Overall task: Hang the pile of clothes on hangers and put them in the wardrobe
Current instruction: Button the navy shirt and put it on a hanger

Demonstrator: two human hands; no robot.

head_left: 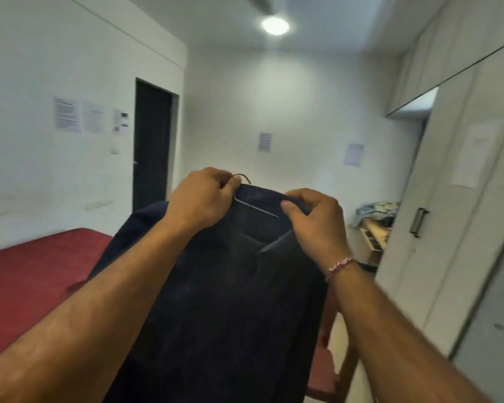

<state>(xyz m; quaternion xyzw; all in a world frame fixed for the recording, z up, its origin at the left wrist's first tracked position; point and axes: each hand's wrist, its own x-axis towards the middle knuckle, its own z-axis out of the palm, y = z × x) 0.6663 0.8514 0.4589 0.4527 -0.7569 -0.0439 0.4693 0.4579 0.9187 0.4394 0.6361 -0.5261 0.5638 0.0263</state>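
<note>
white bedroom, navy shirt (230, 301) hanging below both hands' grip

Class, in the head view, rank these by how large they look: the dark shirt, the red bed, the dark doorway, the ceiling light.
1. dark shirt, though nearness to the camera inflates it
2. red bed
3. dark doorway
4. ceiling light

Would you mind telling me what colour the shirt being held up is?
The shirt is dark navy blue, plain, seen in the head view.
</note>
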